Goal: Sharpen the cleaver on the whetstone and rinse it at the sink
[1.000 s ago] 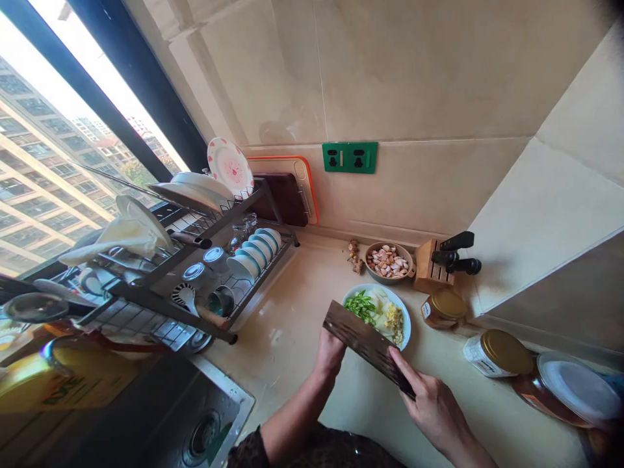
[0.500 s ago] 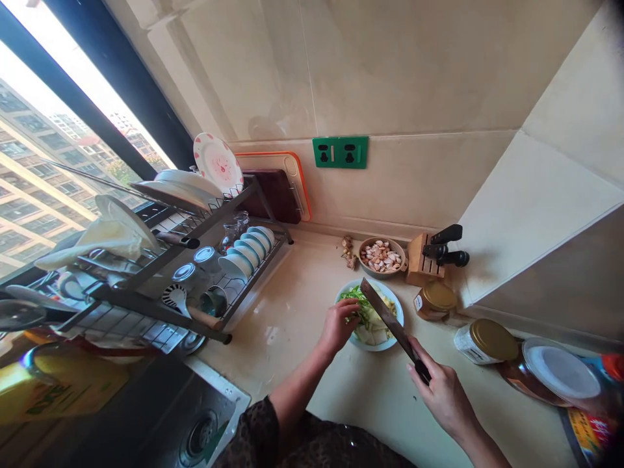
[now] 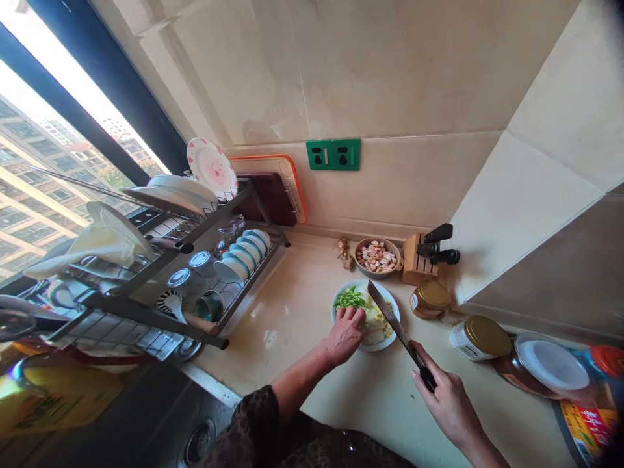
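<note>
A white plate on the counter holds chopped green vegetable, pale slices and small yellowish chopped bits. Over its left side, my left hand has its fingers curled down and close together; the fingertips are hidden, so what they hold, if anything, does not show. My right hand is closed round the dark handle of a kitchen knife. The blade slants up and left across the plate's right part, with its tip near the far rim.
Behind the plate are a bowl of garlic cloves, ginger and a knife block. Jars line the right. On the left stand a loaded dish rack and a sink.
My left hand has come nearer and turned its back upward, its fingers now curled lower on the plate. More green pieces show beyond it. The knife stays in my right hand.
</note>
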### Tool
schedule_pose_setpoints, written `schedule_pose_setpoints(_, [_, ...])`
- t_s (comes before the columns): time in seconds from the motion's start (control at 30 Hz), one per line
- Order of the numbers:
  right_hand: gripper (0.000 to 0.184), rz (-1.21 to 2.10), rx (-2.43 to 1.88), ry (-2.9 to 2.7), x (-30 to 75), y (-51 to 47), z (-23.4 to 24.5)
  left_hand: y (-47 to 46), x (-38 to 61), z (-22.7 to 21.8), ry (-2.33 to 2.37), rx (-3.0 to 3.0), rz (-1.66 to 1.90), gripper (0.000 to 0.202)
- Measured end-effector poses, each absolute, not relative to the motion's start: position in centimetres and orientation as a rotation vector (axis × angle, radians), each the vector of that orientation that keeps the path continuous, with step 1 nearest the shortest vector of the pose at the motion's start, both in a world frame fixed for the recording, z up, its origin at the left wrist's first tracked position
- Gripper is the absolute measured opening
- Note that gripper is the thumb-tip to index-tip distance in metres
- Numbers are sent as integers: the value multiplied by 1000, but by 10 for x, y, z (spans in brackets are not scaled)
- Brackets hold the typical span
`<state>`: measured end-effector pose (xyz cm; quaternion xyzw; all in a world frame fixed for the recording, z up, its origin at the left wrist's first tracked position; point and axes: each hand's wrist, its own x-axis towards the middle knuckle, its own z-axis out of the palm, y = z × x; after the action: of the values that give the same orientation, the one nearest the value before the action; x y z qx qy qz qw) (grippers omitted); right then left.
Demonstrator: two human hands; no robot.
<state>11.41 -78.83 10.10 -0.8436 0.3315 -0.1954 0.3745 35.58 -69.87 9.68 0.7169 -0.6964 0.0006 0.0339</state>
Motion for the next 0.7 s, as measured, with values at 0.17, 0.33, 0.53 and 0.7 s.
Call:
schedule_pose_setpoints(0.17, [64, -460, -2135, 874, 114, -789, 97, -697, 359, 94, -2218, 2153, -7, 26])
schedule_pose_setpoints(0.33, [69, -456, -2111, 869, 115, -788, 98, -702, 358, 97, -2212, 2128, -102, 23])
schedule_pose_setpoints(0.53, [70, -464, -2048, 880, 119, -786, 102, -708, 363, 108, -1850, 2113, -318, 6])
schedule_pose_setpoints(0.7, [71, -464, -2027, 907, 117, -784, 100, -709, 365, 118, -1526, 2161, -203, 5])
